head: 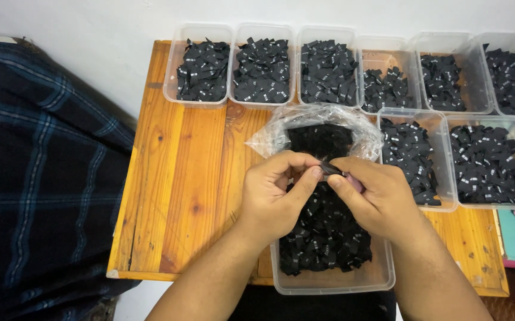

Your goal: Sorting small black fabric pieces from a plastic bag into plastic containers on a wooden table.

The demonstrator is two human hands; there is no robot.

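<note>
My left hand (275, 193) and my right hand (376, 196) meet above a clear plastic tub (335, 279) full of small black fabric labels (326, 238). Both pinch one small black label (330, 169) between thumbs and forefingers. Just behind the hands lies an open clear plastic bag (317, 128) holding more black labels. The tub sits at the near edge of a wooden table (192, 190).
Several clear tubs of black labels line the table's far edge, such as one tub (203, 68) at the left, and two more tubs (486, 163) stand at the right. A dark plaid cloth (43, 172) lies left of the table. A white wall is behind.
</note>
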